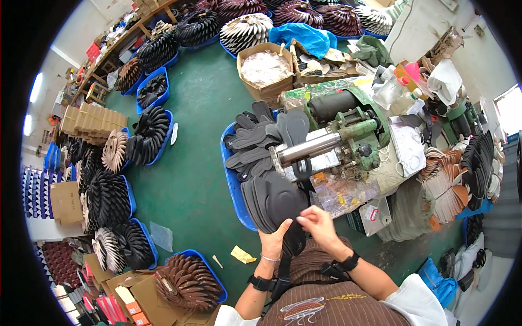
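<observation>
A fanned stack of dark grey shoe insoles (pixel 278 196) stands up in front of me. My left hand (pixel 274 239) grips the stack low down, its thumb on the near face. My right hand (pixel 319 224) is beside the stack's right edge, fingers pinched together; whatever is between them is too small to make out. Just beyond is a green machine (pixel 359 130) with a shiny metal roller (pixel 310 148). A single insole (pixel 296 126) lies by the roller's far side. The blue basin (pixel 232 187) left of the machine holds more grey insoles (pixel 253 136).
The machine sits on a cluttered bench (pixel 348 198). Bundled insoles (pixel 410 212) are piled at the right. Blue tubs of fanned insoles (pixel 149 136) line the left side. A carton (pixel 265 70) stands at the back; a yellow scrap (pixel 243 254) lies on the green floor (pixel 196 190).
</observation>
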Action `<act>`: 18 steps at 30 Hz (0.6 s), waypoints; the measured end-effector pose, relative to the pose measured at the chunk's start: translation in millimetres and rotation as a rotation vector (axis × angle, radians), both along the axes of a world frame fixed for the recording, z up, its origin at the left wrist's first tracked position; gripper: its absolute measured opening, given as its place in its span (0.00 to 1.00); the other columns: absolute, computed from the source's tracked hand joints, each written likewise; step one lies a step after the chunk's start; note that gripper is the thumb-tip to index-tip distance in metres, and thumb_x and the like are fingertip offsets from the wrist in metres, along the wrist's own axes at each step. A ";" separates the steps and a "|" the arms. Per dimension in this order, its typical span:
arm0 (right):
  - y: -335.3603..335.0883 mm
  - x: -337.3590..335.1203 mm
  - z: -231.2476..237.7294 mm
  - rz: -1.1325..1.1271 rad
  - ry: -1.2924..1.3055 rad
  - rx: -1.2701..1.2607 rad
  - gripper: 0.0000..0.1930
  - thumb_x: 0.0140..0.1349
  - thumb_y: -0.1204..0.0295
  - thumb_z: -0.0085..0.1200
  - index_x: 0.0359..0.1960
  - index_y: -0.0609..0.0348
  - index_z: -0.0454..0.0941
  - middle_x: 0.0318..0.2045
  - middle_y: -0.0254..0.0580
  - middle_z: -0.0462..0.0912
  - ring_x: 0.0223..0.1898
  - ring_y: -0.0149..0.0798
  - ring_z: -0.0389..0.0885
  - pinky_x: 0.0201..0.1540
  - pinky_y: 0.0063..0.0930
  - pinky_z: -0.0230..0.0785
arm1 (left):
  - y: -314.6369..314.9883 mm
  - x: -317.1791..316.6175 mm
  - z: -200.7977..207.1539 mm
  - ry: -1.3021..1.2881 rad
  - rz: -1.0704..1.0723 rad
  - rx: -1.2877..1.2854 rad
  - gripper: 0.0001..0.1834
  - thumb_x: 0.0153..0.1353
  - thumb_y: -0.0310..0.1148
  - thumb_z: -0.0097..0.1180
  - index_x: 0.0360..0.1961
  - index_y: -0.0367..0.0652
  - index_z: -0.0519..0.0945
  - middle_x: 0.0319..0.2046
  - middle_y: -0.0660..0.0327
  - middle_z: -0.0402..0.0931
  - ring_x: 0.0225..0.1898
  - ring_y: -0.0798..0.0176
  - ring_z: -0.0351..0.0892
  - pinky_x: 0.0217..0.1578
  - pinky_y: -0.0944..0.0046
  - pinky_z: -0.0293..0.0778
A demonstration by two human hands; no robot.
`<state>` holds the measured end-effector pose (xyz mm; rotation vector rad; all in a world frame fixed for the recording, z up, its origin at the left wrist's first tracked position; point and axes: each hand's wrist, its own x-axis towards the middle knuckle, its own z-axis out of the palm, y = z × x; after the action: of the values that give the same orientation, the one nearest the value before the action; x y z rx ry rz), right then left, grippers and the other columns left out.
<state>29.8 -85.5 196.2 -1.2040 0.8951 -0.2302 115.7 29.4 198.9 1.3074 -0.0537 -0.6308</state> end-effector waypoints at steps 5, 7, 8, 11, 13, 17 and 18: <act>-58.5 -2.6 -25.2 -0.352 0.052 -0.011 0.05 0.58 0.76 0.57 0.33 0.61 0.75 0.24 0.31 0.78 0.25 0.22 0.72 0.27 0.17 0.66 | -0.1 0.2 -3.1 0.189 -0.012 -0.066 0.31 0.50 0.24 0.67 0.55 0.36 0.68 0.48 0.58 0.74 0.48 0.62 0.73 0.52 0.65 0.68; -60.7 16.5 -27.4 -0.286 0.020 -0.099 0.07 0.59 0.74 0.57 0.35 0.64 0.75 0.26 0.33 0.80 0.27 0.22 0.74 0.30 0.17 0.66 | 2.4 -4.2 -20.6 0.076 0.040 -0.005 0.27 0.53 0.22 0.64 0.54 0.36 0.69 0.49 0.58 0.73 0.48 0.62 0.74 0.51 0.65 0.70; -46.6 25.5 -19.3 -0.192 -0.167 -0.125 0.09 0.59 0.73 0.56 0.37 0.66 0.75 0.28 0.34 0.81 0.28 0.22 0.74 0.31 0.18 0.67 | 0.8 -3.5 -17.0 0.020 0.043 0.026 0.28 0.51 0.24 0.66 0.54 0.35 0.69 0.48 0.58 0.74 0.48 0.62 0.74 0.52 0.64 0.69; 4.2 4.2 -21.4 0.072 -0.164 -0.197 0.06 0.58 0.73 0.58 0.30 0.61 0.74 0.23 0.28 0.76 0.24 0.21 0.70 0.28 0.19 0.65 | -6.0 -5.1 -4.7 -0.084 0.049 0.084 0.30 0.48 0.27 0.70 0.52 0.34 0.70 0.48 0.57 0.74 0.47 0.63 0.73 0.53 0.64 0.68; -3.1 -12.4 -6.4 0.008 0.068 -0.110 0.08 0.57 0.72 0.59 0.26 0.57 0.71 0.19 0.24 0.70 0.20 0.20 0.66 0.22 0.18 0.60 | -0.3 -3.9 -8.5 -0.079 0.080 0.102 0.29 0.48 0.27 0.70 0.51 0.34 0.71 0.48 0.57 0.74 0.47 0.63 0.73 0.52 0.64 0.68; -70.2 -5.3 -18.5 -0.234 0.047 0.004 0.10 0.60 0.70 0.57 0.24 0.57 0.70 0.16 0.23 0.67 0.18 0.19 0.62 0.19 0.19 0.56 | -2.5 -4.1 -6.3 0.171 0.044 -0.011 0.30 0.48 0.29 0.71 0.51 0.33 0.71 0.48 0.57 0.74 0.47 0.63 0.73 0.52 0.65 0.68; -70.6 2.5 -28.4 -0.229 0.015 -0.091 0.09 0.60 0.70 0.56 0.26 0.58 0.71 0.16 0.24 0.68 0.18 0.20 0.63 0.20 0.19 0.57 | -2.4 -7.0 -15.2 0.141 0.056 0.001 0.30 0.48 0.29 0.71 0.51 0.33 0.71 0.48 0.57 0.74 0.47 0.63 0.73 0.51 0.65 0.68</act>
<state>32.3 -156.1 167.8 -1.1872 1.0456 -0.4505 108.6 27.0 183.6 1.2583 0.0988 -0.6738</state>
